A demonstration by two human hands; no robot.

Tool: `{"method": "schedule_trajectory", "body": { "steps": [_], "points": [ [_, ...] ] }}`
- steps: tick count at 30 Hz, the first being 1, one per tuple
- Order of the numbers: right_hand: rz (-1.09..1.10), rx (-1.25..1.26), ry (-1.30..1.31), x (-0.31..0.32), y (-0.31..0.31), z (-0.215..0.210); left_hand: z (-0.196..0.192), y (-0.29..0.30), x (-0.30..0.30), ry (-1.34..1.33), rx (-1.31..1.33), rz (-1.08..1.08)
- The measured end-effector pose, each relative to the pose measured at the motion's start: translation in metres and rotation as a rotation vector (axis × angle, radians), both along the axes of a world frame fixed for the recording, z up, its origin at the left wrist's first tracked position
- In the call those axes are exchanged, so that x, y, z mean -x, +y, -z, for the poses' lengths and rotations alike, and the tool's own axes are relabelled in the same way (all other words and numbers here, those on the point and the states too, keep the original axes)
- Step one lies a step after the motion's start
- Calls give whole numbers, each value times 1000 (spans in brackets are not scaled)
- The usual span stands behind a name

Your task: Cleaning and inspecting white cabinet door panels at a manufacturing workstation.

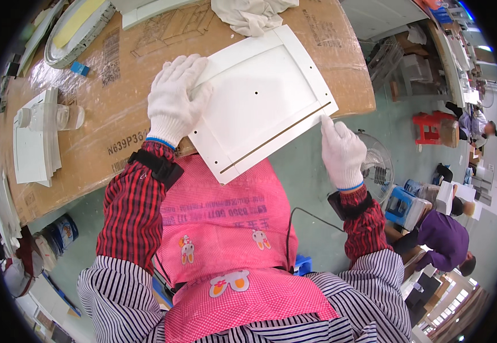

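In the head view, you stand in a pink apron [220,228] over a white panel [271,86], which lies tilted on the carton [117,103], its grooved near edge jutting past the carton's side. Your gloved left hand [177,94] rests at the panel's left edge, fingers extended and thumb apart (whether they grip, you cannot tell from here). Your right hand [343,150], fingers held close together, meets the near right corner; a pinch cannot be confirmed. A pale cloth [254,14] lies beyond the panel, a clear bottle [68,117] to the left.
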State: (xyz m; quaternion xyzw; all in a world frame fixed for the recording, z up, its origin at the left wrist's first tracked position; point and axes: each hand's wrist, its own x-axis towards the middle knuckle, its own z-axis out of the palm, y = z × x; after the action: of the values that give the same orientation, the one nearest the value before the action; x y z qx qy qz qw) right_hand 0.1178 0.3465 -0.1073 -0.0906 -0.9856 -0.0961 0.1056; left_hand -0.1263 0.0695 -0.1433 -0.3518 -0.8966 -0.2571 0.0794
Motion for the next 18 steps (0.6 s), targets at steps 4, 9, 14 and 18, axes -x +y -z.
{"method": "schedule_trajectory", "body": {
  "steps": [4,9,14,18],
  "points": [
    [-22,-2,0,5,-1,1,3,-2,1,13,1,-7],
    [-13,-16,-7,0,-1,-2,1,-1,1,7,5,3],
    [1,-43,-45,2,-3,2,3,-2,2,7,8,-5],
    [8,-28,-16,0,-3,0,2,-1,0,3,7,-5]
  ]
}}
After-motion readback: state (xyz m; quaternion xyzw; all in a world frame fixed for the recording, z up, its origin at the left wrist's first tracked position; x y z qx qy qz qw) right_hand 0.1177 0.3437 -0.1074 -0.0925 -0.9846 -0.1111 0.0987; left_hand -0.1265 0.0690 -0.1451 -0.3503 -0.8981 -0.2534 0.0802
